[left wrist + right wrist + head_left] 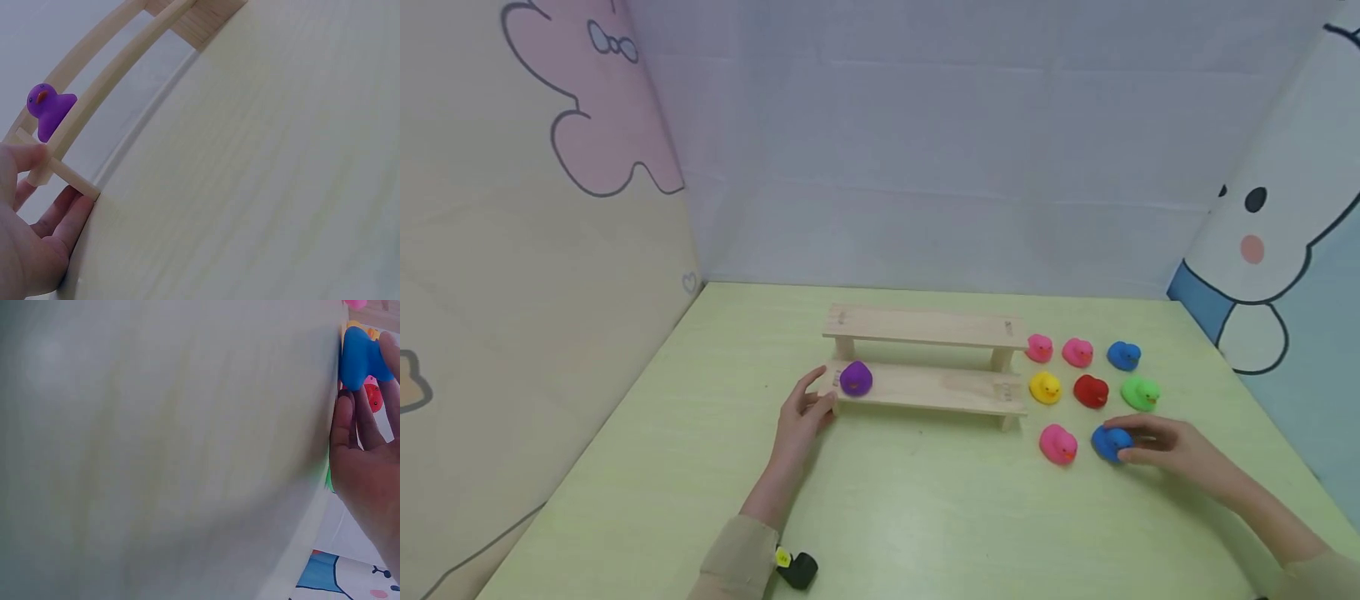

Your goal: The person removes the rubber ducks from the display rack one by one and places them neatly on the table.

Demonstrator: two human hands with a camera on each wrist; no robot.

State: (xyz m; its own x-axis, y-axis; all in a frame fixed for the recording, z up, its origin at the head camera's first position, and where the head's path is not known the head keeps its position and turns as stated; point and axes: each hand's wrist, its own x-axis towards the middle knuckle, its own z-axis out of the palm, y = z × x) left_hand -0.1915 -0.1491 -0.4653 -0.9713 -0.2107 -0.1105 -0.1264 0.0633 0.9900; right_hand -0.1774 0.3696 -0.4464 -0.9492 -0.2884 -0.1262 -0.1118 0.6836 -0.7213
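A two-step wooden shelf (940, 385) stands on the table, with a purple rubber duck (856, 379) at the left of its lower step. My left hand (805, 412) grips the left end of that step; in the left wrist view the thumb lies at the board beside the purple duck (53, 111) and other fingers reach the shelf leg (75, 178). On the right, my right hand (1168, 446) pinches a blue rubber duck (1111, 443) between thumb and fingers, close over the table. The right wrist view has the blue duck (361, 359) at the fingertips.
Around the blue duck sit a pink duck (1058, 444), a red duck (1091, 391), a green duck (1140, 392), a yellow duck (1045, 387) and, behind them, another blue duck (1124, 356) and two pink ones. A small black object (800, 570) is by the left sleeve.
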